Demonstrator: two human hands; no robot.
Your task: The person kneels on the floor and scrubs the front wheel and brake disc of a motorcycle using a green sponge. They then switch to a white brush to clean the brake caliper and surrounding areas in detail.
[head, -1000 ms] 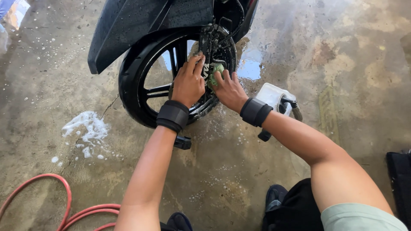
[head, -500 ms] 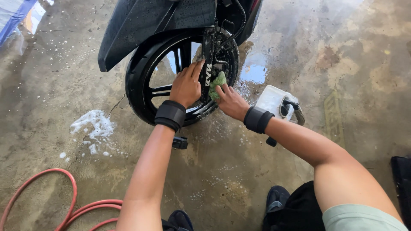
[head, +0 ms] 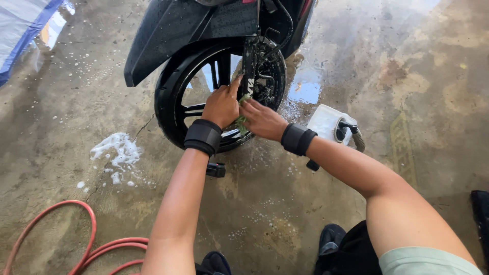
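A black motorcycle wheel (head: 170, 109) with dark spokes stands on wet concrete, under a black fender (head: 168, 35). My left hand (head: 222, 104) rests against the wheel's hub near the brake disc (head: 267, 71), fingers pointing up. My right hand (head: 262, 119) presses a green scrub sponge (head: 241, 122) against the spokes; most of the sponge is hidden between my hands. Both wrists wear black bands.
A white foam-sprayer bottle (head: 328, 122) with a black nozzle lies on the floor right of the wheel. A red hose (head: 76, 249) loops at the lower left. A soap-foam patch (head: 117, 153) lies left of the wheel. A blue-and-white tarp (head: 25, 25) sits at the top left.
My right hand has slid the sponge a little lower along the spokes, and my left hand stays on the hub. My view has shifted slightly.
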